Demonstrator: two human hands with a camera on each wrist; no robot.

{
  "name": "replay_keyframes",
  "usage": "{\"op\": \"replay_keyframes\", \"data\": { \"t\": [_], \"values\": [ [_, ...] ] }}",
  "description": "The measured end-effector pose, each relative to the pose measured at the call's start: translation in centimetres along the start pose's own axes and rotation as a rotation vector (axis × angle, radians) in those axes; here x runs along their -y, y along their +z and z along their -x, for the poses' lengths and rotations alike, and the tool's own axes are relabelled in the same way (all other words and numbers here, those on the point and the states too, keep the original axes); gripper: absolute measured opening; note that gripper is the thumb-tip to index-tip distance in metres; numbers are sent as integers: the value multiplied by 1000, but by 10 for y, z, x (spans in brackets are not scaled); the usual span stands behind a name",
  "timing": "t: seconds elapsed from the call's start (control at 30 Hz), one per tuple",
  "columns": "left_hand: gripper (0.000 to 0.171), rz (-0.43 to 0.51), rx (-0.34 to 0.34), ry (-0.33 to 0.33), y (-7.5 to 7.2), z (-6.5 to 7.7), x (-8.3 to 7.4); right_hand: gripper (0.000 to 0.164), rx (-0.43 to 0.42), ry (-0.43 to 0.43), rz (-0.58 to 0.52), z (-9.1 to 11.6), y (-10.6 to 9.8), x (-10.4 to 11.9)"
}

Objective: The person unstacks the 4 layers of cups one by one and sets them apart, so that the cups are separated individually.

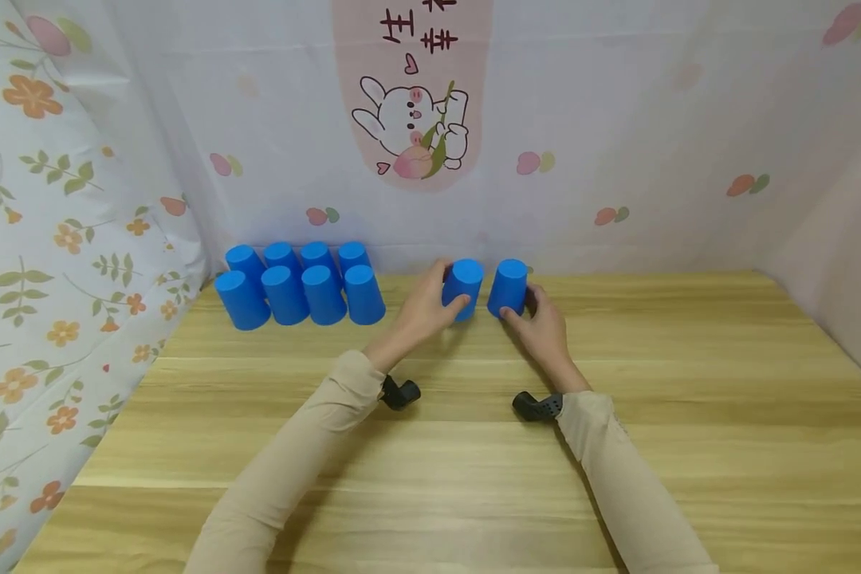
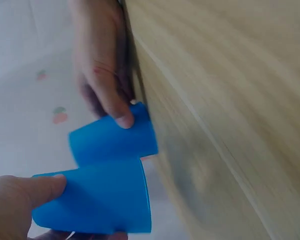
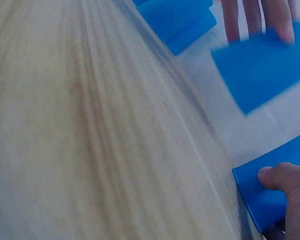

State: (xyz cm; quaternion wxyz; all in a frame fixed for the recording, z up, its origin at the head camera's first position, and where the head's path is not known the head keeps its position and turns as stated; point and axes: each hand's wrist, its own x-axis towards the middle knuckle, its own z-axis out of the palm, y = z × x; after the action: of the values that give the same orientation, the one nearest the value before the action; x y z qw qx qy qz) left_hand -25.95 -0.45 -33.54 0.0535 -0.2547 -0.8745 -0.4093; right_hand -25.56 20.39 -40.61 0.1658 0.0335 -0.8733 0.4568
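Two upside-down blue cups are gripped near the back of the table, one in each hand. My left hand point(image 1: 423, 309) holds the left cup point(image 1: 463, 281) between thumb and fingers, and in the right wrist view this cup point(image 3: 265, 72) shows raised off the wood. Around the right cup point(image 1: 509, 285) curls my right hand point(image 1: 545, 331), thumb on its near side and fingers behind. That cup's wide rim sits at the tabletop in the right wrist view. A narrow gap separates the two cups in the head view.
Several more upside-down blue cups point(image 1: 323, 296) stand in two rows at the back left of the wooden table point(image 1: 430, 494). Behind them hangs a white printed cloth point(image 1: 581, 104), and a floral cloth point(image 1: 64, 263) borders the left side.
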Motion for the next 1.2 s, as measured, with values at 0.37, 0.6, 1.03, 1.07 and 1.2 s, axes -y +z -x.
{"op": "replay_keyframes", "data": {
  "t": [0.37, 0.6, 1.03, 1.07, 1.2],
  "values": [
    [51, -7, -178, -23, -98, 96, 24, 61, 11, 12, -10, -2, 0, 3],
    [54, -184, -319, -165, -154, 139, 64, 61, 2, 20, 2, -2, -1, 3],
    [50, -278, -330, -246, -165, 143, 111, 61, -4, 26, 8, -2, -1, 2],
    [48, -279, -333, -244, -165, 143, 113, 61, -4, 27, 9, -2, -1, 2],
    [39, -319, -325, -235, -168, 142, 115, 61, -3, 35, 14, -2, -2, 3]
  ]
}}
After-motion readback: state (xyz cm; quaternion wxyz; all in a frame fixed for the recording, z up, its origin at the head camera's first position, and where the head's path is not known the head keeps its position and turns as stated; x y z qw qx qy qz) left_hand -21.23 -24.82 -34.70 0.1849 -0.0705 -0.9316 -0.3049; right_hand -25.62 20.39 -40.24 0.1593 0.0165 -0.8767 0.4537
